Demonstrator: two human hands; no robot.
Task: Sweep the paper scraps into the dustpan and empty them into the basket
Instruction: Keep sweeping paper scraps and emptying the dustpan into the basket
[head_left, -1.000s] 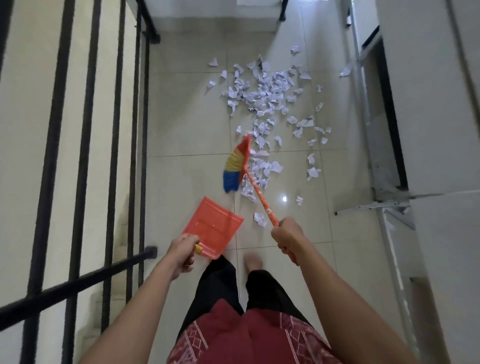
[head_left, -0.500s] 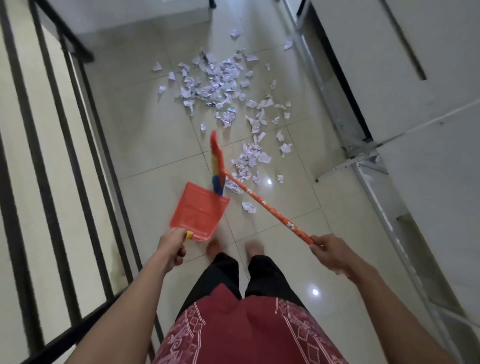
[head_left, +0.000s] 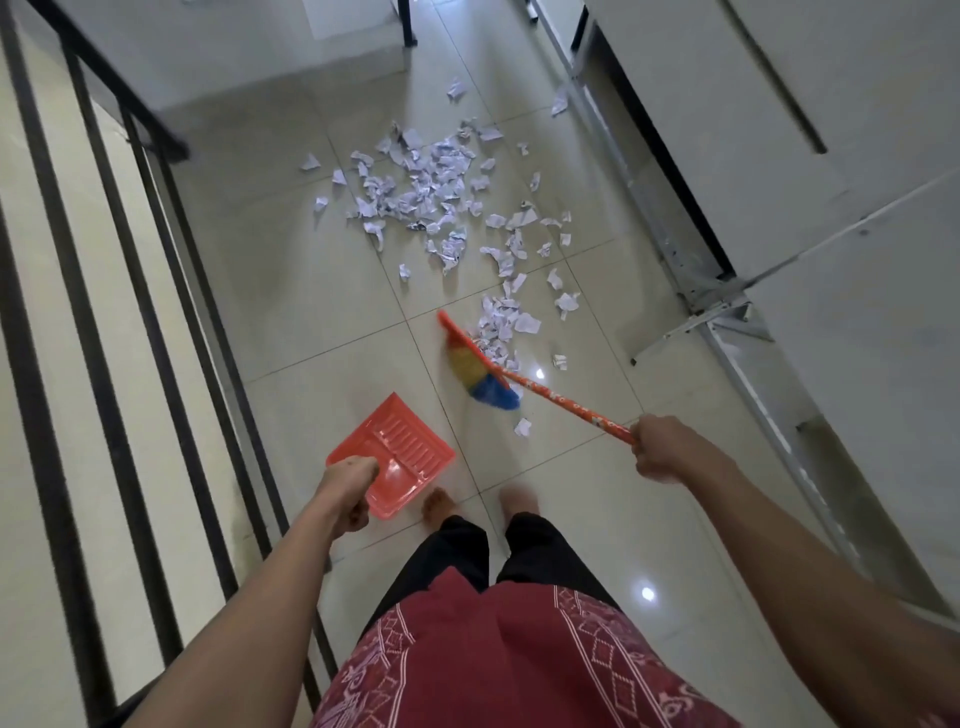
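One head-worn camera looks steeply down onto the tiled floor (head_left: 322, 291)

Place: an indoor landing or passage beside a stairwell, in a home or a block of flats; which of the two cannot be told.
Floor: large glossy pale tiles (head_left: 311, 291) with thin grout lines, mirroring ceiling lights (head_left: 648, 593).
Left edge of the floor: a black metal railing (head_left: 156, 322) of upright bars under a handrail, with pale surfaces lower down beyond it.
Right edge of the floor: a grey metal frame (head_left: 691, 260) set against plain white panels (head_left: 779, 130).
Far edge of the floor: a white wall (head_left: 260, 52).
Domestic signs: bare feet (head_left: 439, 506) on the tiles, a plastic broom (head_left: 483, 374), a red dustpan (head_left: 400, 457), and torn paper scraps (head_left: 431, 192) strewn mid-floor.
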